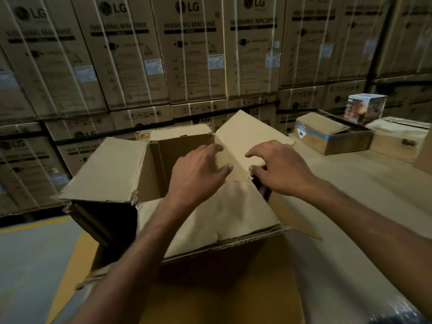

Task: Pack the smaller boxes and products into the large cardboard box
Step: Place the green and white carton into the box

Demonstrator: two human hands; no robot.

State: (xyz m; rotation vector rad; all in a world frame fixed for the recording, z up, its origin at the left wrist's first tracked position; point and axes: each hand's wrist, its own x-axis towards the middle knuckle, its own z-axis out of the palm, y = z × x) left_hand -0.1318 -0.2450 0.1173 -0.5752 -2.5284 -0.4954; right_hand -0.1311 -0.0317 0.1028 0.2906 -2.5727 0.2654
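Left hand [198, 170], right hand [279, 170] touch one flap [247, 134] (box [210, 260] open).

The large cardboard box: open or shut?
Half open: left flap spread outward, inside showing; left hand and right hand rest on the near flap and right flap.

I see the large cardboard box [105, 169] as plain tan, dark inside. The stacked cartons [191, 54] are brown with black print, white straps and pale blue labels. Near the beige surface's [350, 183] far edge, the brown small box [343, 142] carries a blue stripe, and the printed box [364, 108] shows white, red and orange. The floor [30, 265] is grey with a yellow line [32, 226].
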